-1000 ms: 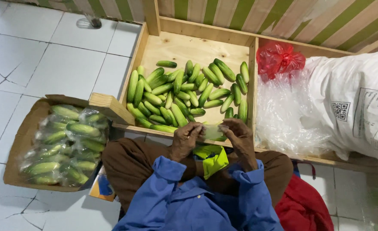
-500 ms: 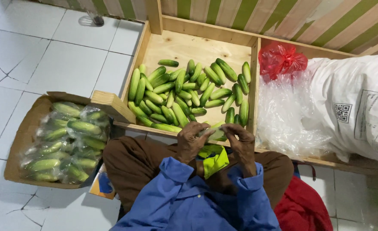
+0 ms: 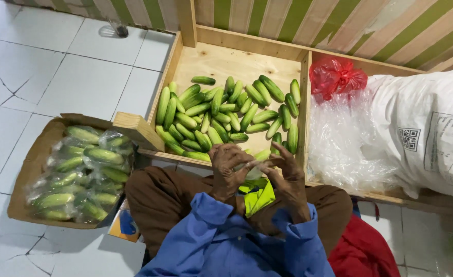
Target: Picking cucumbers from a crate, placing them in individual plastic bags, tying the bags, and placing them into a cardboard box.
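Gripping a pale cucumber [image 3: 250, 167] lying left-to-right, both hands' fingers [image 3: 236, 154] close around it.

Raw matt wood crate [image 3: 236, 43], glossy cucumbers [image 3: 216, 113], crinkly clear plastic bags [image 3: 342, 138].

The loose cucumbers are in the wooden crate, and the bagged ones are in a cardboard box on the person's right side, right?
Not quite. The head view shows the cardboard box of bagged cucumbers on the person's left side, not the right. The loose cucumbers do lie in the wooden crate.
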